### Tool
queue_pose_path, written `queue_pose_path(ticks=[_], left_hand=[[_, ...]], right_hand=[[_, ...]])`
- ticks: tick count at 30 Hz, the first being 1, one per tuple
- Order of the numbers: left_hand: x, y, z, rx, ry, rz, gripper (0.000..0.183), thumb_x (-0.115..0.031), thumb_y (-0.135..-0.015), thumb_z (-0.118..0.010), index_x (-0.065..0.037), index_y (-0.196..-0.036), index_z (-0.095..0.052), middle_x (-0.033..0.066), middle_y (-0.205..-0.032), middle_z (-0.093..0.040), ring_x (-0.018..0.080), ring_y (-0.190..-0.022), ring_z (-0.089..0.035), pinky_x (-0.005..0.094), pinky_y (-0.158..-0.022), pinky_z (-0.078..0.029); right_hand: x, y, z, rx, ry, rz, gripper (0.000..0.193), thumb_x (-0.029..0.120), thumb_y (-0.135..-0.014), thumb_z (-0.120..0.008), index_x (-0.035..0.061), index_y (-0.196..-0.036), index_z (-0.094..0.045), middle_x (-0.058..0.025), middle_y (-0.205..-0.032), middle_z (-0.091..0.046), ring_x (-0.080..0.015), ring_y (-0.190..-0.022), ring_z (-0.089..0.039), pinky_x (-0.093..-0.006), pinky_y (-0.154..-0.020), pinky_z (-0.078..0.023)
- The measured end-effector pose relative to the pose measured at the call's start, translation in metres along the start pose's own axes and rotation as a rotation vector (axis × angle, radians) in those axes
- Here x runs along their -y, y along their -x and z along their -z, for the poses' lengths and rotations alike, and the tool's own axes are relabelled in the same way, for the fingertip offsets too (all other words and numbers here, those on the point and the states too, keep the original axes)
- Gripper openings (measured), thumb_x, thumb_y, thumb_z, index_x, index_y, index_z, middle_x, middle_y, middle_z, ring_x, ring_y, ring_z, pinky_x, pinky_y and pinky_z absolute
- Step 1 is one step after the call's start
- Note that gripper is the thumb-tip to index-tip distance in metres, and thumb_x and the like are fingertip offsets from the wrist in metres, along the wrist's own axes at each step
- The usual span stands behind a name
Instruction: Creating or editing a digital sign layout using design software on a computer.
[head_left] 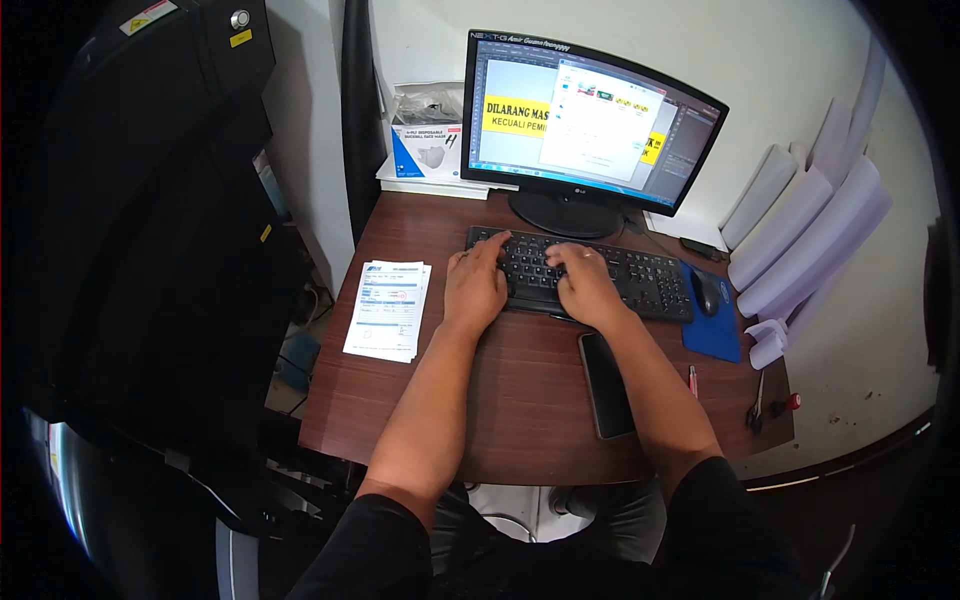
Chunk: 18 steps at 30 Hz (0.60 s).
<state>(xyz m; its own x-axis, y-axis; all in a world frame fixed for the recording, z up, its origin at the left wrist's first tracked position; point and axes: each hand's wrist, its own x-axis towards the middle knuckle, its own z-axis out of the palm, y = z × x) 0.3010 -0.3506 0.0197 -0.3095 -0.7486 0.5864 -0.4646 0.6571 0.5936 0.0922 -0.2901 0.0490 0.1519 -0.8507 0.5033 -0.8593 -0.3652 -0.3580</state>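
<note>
Both my hands rest over a black keyboard [640,282] on a dark brown desk [520,400]. My left hand [476,280] lies on the keyboard's left end, fingers stretched toward the upper keys, holding nothing. Over the middle keys is my right hand [582,280], its fingers bent and apart, also with nothing in it. Behind the keyboard stands a black monitor [590,120], lit with an editing window and a smaller white window over it. A black mouse [706,292] sits on a blue mouse pad [712,340] to the right of the keyboard.
A stack of printed forms [385,312] lies at the left. By my right forearm are a black phone [606,385], a pen [693,380], scissors [756,405] and a red-capped item [793,401]. A mask box [426,150] stands behind; rolled sheets [800,230] lean against the wall.
</note>
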Motion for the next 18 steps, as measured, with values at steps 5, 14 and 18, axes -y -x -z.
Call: queue_pose_path(ticks=[5, 14, 18], left_hand=[[-0.002, -0.002, -0.001, -0.015, -0.012, -0.017, 0.060, 0.005, -0.080, -0.057, -0.014, -0.137, -0.055, 0.0079, -0.108, -0.069, 0.0257, -0.107, -0.065, 0.0421, -0.101, -0.041], [0.000, -0.001, -0.001, 0.053, -0.027, 0.031, 0.056, 0.001, -0.082, -0.059, -0.014, -0.135, -0.056, 0.0059, -0.110, -0.067, 0.0242, -0.108, -0.064, 0.0428, -0.103, -0.040], [0.000, -0.002, -0.002, 0.020, -0.037, 0.029, 0.056, 0.002, -0.082, -0.058, -0.013, -0.136, -0.056, 0.0072, -0.114, -0.068, 0.0248, -0.110, -0.064, 0.0440, -0.105, -0.039]], right_hand=[[0.003, -0.016, -0.026, 0.034, 0.003, 0.064, 0.047, -0.007, -0.075, -0.055, 0.0058, -0.121, -0.058, -0.0105, -0.108, -0.068, -0.0324, -0.112, -0.062, -0.0489, -0.104, -0.041], [0.000, 0.008, 0.027, -0.034, -0.026, 0.016, 0.050, -0.012, -0.072, -0.050, 0.0067, -0.117, -0.059, -0.0093, -0.101, -0.069, -0.0329, -0.105, -0.063, -0.0471, -0.106, -0.040], [-0.003, 0.021, 0.014, 0.129, -0.026, -0.048, 0.048, -0.011, -0.075, -0.050, 0.0074, -0.119, -0.058, -0.0090, -0.103, -0.069, -0.0327, -0.111, -0.063, -0.0490, -0.108, -0.039]])
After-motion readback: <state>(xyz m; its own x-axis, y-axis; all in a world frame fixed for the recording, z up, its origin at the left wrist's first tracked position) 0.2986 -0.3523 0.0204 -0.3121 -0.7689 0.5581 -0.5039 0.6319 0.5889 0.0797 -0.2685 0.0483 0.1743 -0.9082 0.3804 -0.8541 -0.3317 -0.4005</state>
